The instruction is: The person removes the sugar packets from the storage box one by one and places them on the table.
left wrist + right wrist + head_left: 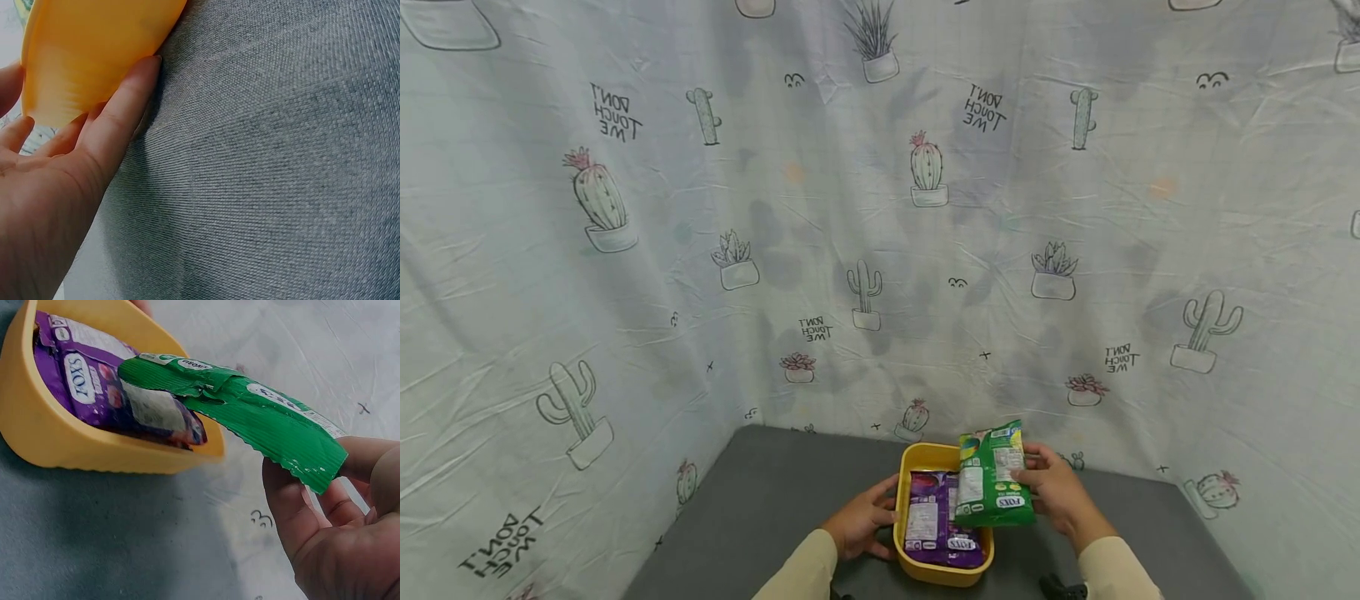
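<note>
A yellow plastic container point(904, 500) holds purple FOX'S candy packets point(923, 521), seen lying flat inside. My left hand point(867, 518) rests against the container's left outer wall. In the left wrist view, the fingers of that hand point(56, 187) lie mostly straight along the yellow wall point(94, 56). My right hand point(1056, 487) pinches the right edge of a green FOX'S candy packet point(992, 479). The packet hangs tilted over the container's right side and covers part of the purple packets. The right wrist view has the thumb and fingers point(337, 519) on one end of the green packet point(250, 419).
Both hands work over a dark grey tabletop point(775, 492). A light curtain point(865, 233) printed with cacti surrounds it at the back and sides. Near the right forearm lies a small black object point(1062, 587), partly cut off by the frame's lower edge.
</note>
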### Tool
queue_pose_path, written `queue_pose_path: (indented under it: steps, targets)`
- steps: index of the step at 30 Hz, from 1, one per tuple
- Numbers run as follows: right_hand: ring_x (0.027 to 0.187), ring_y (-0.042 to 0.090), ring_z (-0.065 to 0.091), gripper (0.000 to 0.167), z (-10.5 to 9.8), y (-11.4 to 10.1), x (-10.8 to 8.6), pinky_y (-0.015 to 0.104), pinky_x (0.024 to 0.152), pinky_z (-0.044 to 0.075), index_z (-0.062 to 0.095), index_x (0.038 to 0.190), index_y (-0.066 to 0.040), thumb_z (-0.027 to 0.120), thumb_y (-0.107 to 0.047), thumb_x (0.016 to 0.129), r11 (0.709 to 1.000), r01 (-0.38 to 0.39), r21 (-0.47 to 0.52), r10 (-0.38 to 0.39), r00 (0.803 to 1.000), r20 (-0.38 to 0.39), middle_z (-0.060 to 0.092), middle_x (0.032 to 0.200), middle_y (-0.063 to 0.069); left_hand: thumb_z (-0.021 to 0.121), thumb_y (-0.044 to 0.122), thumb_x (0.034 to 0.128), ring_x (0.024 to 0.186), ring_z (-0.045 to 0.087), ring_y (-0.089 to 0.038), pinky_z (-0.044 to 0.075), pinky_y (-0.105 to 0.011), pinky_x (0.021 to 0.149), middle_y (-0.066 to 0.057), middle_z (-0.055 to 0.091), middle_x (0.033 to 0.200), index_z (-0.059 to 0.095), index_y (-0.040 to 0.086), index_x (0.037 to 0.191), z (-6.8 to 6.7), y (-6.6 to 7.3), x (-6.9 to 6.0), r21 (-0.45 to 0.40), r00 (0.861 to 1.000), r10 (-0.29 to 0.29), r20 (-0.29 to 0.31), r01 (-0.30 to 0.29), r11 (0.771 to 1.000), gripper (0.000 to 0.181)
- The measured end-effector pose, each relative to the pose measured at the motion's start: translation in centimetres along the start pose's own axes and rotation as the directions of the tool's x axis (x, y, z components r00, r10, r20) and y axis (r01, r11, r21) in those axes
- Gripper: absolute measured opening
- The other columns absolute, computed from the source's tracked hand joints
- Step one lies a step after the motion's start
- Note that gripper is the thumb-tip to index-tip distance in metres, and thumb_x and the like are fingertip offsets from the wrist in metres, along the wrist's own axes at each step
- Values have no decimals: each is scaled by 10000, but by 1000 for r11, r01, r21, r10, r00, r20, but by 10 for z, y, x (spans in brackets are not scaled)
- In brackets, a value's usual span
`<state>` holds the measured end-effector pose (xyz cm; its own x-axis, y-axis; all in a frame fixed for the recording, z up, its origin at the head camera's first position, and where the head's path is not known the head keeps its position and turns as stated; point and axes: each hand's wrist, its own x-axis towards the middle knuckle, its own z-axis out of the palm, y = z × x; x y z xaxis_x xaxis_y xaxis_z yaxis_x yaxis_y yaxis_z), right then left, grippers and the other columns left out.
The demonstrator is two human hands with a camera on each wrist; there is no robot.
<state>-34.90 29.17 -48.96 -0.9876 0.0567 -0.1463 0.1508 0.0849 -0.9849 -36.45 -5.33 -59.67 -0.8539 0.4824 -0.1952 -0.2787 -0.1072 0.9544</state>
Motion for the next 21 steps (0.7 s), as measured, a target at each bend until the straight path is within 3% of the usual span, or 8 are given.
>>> queue_pose_path:
  steps: [12,21]
  targets:
    - [942,266,729,614,-21,4,4,483,756,644,382,1607,24,669,-7,1065,1000,12,3,-12,1000,-21,558,1307,207,661,25,1063,1393,489,-477,574,-725,823,-274,428,1641,267,136,1747,0,3,2,13,1000,-25,1,25,1000,798]
    - [921,240,728,662,-42,11,7,462,751,642,331,1637,2,674,-19,1072,999,-25,23,26,999,-38,544,1305,182,660,57,1083,1402,479,-478,569,-724,836,-269,420,1650,255,161,1754,-1,3,1,29,999,-34,30,34,999,791]
